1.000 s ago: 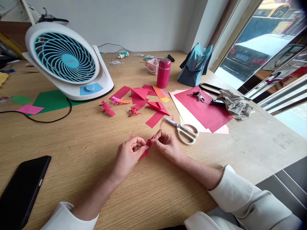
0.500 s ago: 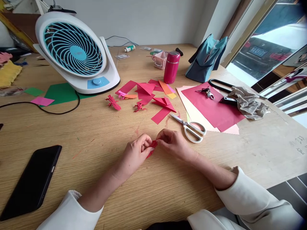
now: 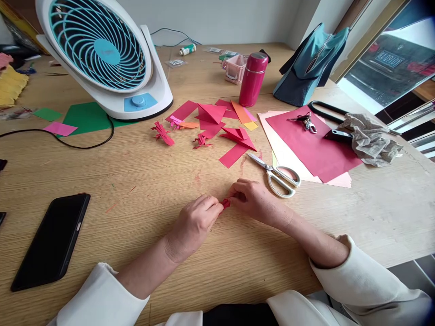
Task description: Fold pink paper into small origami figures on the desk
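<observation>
Both hands pinch a small folded piece of red paper just above the table. My left hand is closed over its left part, which the fingers mostly cover. My right hand grips the other end between thumb and fingertips. White-handled scissors lie beyond my right hand, blades pointing up and left. Farther off sit folded red paper figures, one at the left and another nearer the middle. A layered red paper fold rests on a red strip.
A white and blue fan stands at the back left, a black phone at the left. A magenta bottle, a teal bag and stacked paper sheets with keys and a crumpled cloth occupy the right side.
My left hand has turned over the red paper, so less of it shows. Both hands still hold it. The whole view has shifted slightly.
</observation>
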Motion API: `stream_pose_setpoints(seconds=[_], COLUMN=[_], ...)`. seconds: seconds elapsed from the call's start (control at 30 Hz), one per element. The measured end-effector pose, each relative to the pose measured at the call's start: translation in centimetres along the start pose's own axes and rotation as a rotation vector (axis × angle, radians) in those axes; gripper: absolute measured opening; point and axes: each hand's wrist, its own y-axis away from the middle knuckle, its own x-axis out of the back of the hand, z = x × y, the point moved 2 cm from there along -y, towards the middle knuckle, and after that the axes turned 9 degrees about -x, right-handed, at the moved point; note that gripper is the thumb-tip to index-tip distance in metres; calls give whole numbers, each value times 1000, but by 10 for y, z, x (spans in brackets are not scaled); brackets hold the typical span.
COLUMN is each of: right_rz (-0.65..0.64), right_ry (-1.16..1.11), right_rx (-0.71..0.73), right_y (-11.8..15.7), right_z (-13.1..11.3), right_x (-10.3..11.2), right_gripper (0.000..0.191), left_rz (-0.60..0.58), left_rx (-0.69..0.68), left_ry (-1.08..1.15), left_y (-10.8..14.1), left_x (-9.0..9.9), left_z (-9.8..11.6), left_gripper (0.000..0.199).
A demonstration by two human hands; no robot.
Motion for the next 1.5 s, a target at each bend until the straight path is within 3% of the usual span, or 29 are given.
stream_pose_setpoints(seconds=[0.27, 0.47, 1.1, 1.5], right_rz=[-153, -290, -379, -475], right_ry=[134, 237, 339, 482], right_rx=[-42, -89, -134, -96], right_y=[-13, -26, -33, -50], right_z=[-3, -8, -19, -26], right_x=[7, 13, 13, 14], right_gripper=[8, 5, 14, 14], left_rz=[-118, -166, -102, -150], left_rx=[-239, -259, -264, -242], left_ry=[-261, -320, -296, -302], left_y=[19, 22, 27, 28], left_x=[5, 5, 7, 1], left_z=[8, 9, 8, 5], left_gripper=[36, 41, 40, 41])
